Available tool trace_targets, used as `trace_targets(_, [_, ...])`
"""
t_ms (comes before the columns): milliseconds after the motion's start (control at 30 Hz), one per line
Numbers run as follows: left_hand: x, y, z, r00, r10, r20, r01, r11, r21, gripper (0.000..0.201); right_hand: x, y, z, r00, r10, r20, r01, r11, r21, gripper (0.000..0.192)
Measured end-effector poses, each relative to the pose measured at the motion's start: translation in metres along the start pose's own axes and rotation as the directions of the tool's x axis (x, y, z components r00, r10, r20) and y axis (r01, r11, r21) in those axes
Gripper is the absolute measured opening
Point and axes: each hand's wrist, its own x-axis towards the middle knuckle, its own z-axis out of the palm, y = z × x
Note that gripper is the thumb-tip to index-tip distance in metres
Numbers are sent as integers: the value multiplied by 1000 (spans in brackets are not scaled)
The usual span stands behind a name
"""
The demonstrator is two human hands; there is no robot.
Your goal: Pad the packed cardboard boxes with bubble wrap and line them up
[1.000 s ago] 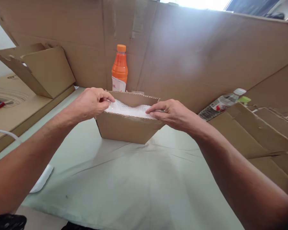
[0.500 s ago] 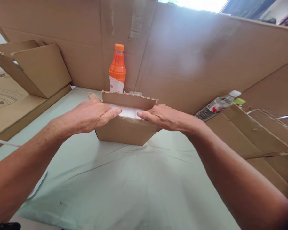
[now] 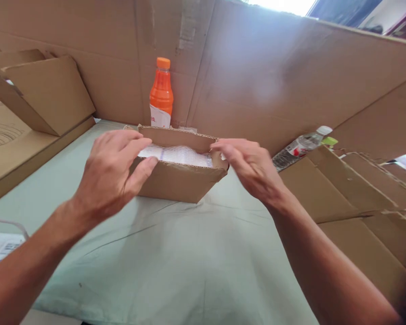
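Observation:
A small brown cardboard box (image 3: 176, 183) stands on the cloth-covered table, its top open and its back flap raised. White bubble wrap (image 3: 182, 155) fills the inside up to about the rim; whatever it may cover is hidden. My left hand (image 3: 113, 169) is over the box's left end, thumb apart from the fingers, holding nothing. At the right end my right hand (image 3: 250, 164) hovers by the corner, fingers loosely bent and nothing visible in them. Whether its fingertips touch the side flap I cannot tell.
An orange drink bottle (image 3: 161, 95) stands behind the box against a cardboard wall (image 3: 257, 67). On the right a clear bottle (image 3: 299, 146) leans by cardboard boxes (image 3: 338, 185). More cardboard (image 3: 50, 95) is at the left, and a white printed item (image 3: 6, 246) lies by my left forearm.
Both hands have moved apart and up off the bubble wrap, the left toward the left and the right toward the right. More of the wrap now shows.

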Motion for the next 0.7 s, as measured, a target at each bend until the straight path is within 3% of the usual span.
trace_targets(33, [-17, 7, 1, 989, -30, -147, 25, 999, -33, 25, -12, 0, -2, 996, 20, -85, -19, 1000, 12, 32])
trace_targets(100, [-55, 19, 7, 938, -154, -309, 122, 985, -123, 49, -42, 7, -2, 965, 97, -245, -87, 995, 54, 23])
trace_targets(167, [-89, 21, 20, 893, -368, -259, 302, 917, -259, 65, -72, 17, 7, 953, 191, -236, -170, 980, 106, 20])
trace_targets(233, [-110, 15, 35, 815, -571, -95, 506, 782, -364, 74, -93, 25, 24, 962, 264, -69, -253, 957, 144, 28])
trace_targets(300, [-113, 3, 47, 730, -683, 18, 623, 656, -426, 79, -102, 27, 47, 946, 307, 106, -321, 933, 165, 42])
trace_targets(367, [-104, -11, 56, 686, -727, 41, 652, 588, -479, 78, -98, 23, 69, 919, 351, 182, -381, 907, 178, 47])
trace_targets(500, [-80, -27, 60, 652, -749, 119, 672, 498, -549, 58, -85, 6, 89, 898, 404, 173, -433, 881, 192, 42])
trace_targets(600, [-80, -20, 59, 635, -756, 158, 692, 466, -552, 51, -105, -2, 77, 922, 367, 128, -385, 907, 174, 34])
trace_targets(700, [-86, 2, 62, 639, -734, 232, 709, 444, -548, 48, -157, -2, 50, 940, 341, 34, -342, 935, 93, 33])
